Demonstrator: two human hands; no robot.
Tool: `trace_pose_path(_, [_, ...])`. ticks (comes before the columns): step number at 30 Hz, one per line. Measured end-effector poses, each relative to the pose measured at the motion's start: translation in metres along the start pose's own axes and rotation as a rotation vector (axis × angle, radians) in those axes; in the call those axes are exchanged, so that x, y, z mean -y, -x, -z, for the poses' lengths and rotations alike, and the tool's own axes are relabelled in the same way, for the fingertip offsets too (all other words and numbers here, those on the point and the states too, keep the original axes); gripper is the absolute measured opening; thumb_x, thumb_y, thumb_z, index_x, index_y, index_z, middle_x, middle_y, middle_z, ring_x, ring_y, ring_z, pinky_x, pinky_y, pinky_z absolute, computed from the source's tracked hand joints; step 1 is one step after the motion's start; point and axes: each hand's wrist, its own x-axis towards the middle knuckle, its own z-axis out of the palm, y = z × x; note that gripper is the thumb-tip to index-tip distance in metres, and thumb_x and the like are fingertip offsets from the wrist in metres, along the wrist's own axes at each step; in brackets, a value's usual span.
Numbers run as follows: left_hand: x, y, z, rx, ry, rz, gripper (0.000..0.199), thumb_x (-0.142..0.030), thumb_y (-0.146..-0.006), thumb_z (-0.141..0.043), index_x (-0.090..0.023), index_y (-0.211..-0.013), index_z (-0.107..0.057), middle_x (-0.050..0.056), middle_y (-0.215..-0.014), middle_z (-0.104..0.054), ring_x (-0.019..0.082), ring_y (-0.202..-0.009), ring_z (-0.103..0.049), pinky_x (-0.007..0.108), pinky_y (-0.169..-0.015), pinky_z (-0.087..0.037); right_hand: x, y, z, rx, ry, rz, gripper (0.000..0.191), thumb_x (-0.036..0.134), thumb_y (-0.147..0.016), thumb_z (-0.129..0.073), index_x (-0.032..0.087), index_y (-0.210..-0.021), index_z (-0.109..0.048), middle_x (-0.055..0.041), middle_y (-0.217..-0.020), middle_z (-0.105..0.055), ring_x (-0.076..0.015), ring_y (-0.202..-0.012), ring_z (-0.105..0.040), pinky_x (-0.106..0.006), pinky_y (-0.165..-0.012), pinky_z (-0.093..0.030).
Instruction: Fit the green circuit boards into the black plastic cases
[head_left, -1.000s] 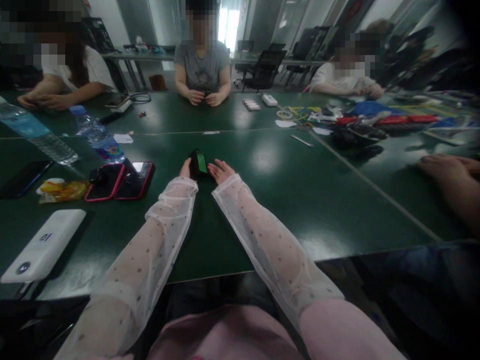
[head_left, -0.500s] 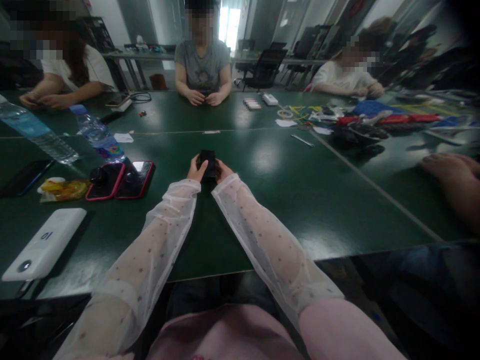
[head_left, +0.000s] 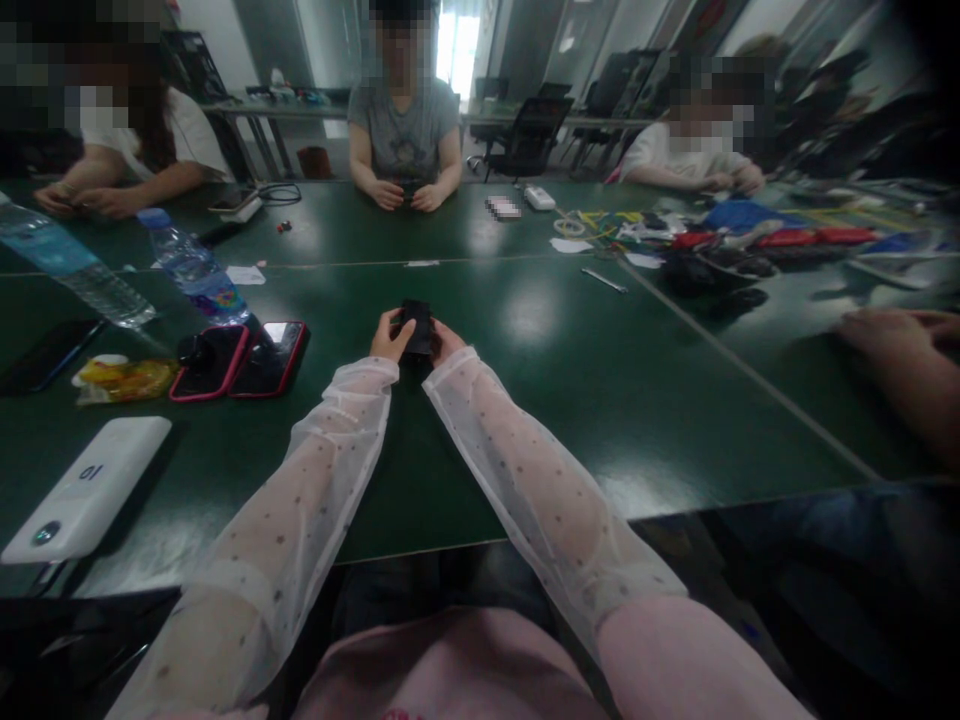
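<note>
A small black box-shaped object [head_left: 417, 328] is held between my two hands over the green table [head_left: 517, 420]. What kind of thing it is I cannot make out. My left hand [head_left: 390, 338] grips its left side, with the thumb laid on the face towards me. On the other side, my right hand [head_left: 446, 343] closes round its right edge, most of those fingers hidden behind it. Sheer white dotted sleeves cover both of my forearms.
Left of my arms lie two red-cased phones [head_left: 268, 358], a yellow packet [head_left: 127, 380], a white power bank [head_left: 88, 490] and two plastic bottles [head_left: 191, 265]. A pen [head_left: 604, 281] and cables [head_left: 600, 225] lie to the right. Several people sit round the table; one person's hand [head_left: 892, 335] rests at right.
Almost nothing differs. My left hand has shifted very slightly on the black object, and the whole view has moved a touch. The object stays in place between both hands.
</note>
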Motion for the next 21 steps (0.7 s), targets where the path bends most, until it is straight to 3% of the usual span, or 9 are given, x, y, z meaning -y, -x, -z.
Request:
trace_pose_path(9, [-0.020,0.008,0.005,-0.021,-0.125,-0.103,0.042,-0.041,-0.085,-0.069,-0.020,-0.121,-0.065,0.012,-0.115,-0.073,0.028,-0.106,-0.070,0.041,-0.097,-0.052,-0.006,0.007,-0.005,-0.032,0.047,0.120,0.017,0.010,-0.087,-0.063,0.021,-0.100,-0.064,0.0029,-0.077,-0.074,-0.0124,-0.070,-0.070,-0.025,-0.072,-0.059])
trace_pose_path(15, [-0.034,0.019,0.006,-0.121,0.108,-0.005,0.059,-0.037,-0.078,-0.081,-0.023,-0.131,-0.058,0.007,-0.101,-0.072,0.026,-0.103,-0.070,0.038,-0.101,-0.049,0.003,0.013,-0.004,-0.070,0.077,0.129,0.023,0.011,-0.092,-0.057,0.020,-0.112,-0.064,0.0039,-0.076,-0.073,-0.0104,-0.060,-0.067,-0.023,-0.063,-0.058])
trace_pose_path(18, [-0.036,0.015,0.006,-0.186,0.212,0.014,0.059,-0.037,-0.078,-0.081,-0.024,-0.131,-0.059,0.008,-0.112,-0.070,0.026,-0.116,-0.066,0.036,-0.106,-0.045,0.011,0.015,-0.005,-0.126,0.066,0.074,0.026,0.011,-0.094,-0.055,0.020,-0.117,-0.063,0.0056,-0.069,-0.071,-0.0102,-0.057,-0.065,-0.023,-0.061,-0.058])
trace_pose_path(21, [-0.030,0.000,0.008,-0.271,0.311,0.092,0.043,-0.033,-0.081,-0.075,-0.024,-0.121,-0.063,0.008,-0.128,-0.066,0.025,-0.128,-0.060,0.033,-0.108,-0.045,0.017,0.015,-0.006,-0.139,-0.006,0.040,0.024,0.009,-0.098,-0.047,0.018,-0.114,-0.062,0.0038,-0.068,-0.071,-0.0119,-0.060,-0.068,-0.025,-0.064,-0.059])
